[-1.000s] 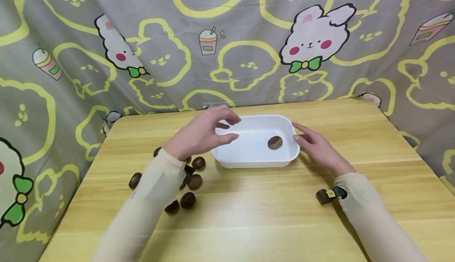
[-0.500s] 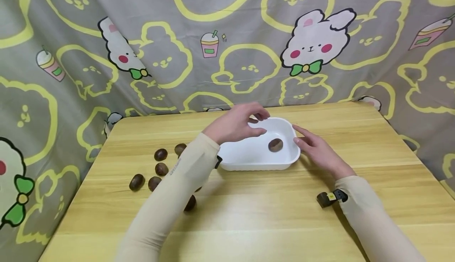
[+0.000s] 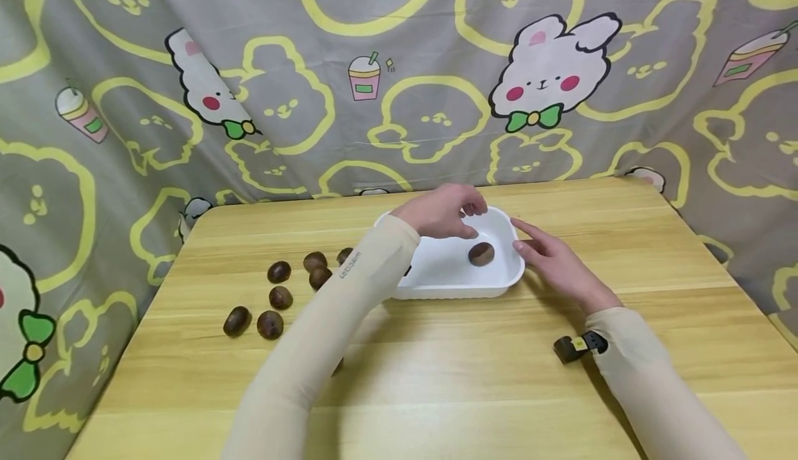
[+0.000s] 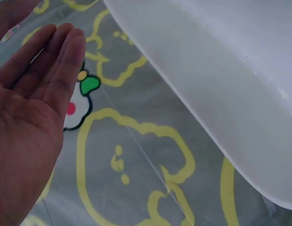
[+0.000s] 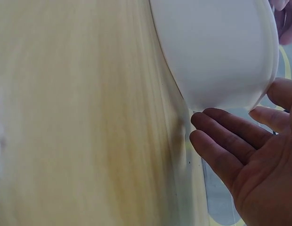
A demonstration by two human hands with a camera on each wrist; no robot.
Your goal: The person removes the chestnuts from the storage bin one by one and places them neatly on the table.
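Observation:
A white oblong tray (image 3: 449,290) stands on the wooden table, with one brown chestnut (image 3: 481,254) on its floor near the right end. Over the tray my left hand (image 3: 445,212) hovers with loosely bent fingers and nothing between them; its thumb is just above the chestnut. The left wrist view gives that palm (image 4: 28,127) bare beside the tray wall (image 4: 198,94). My right hand (image 3: 555,259) touches the tray's right end with extended fingers. In the right wrist view its fingertips (image 5: 200,120) lie at the tray's outer wall (image 5: 221,61).
Several more chestnuts (image 3: 270,324) lie loose at the table's left, some partly behind the left sleeve (image 3: 337,307). A patterned curtain (image 3: 430,44) hangs along the table's back edge. A small dark camera (image 3: 580,346) is strapped at the right wrist.
My left hand has moved right across the tray, from its left end to above the chestnut in it. The right hand, the tray and that chestnut have stayed in place.

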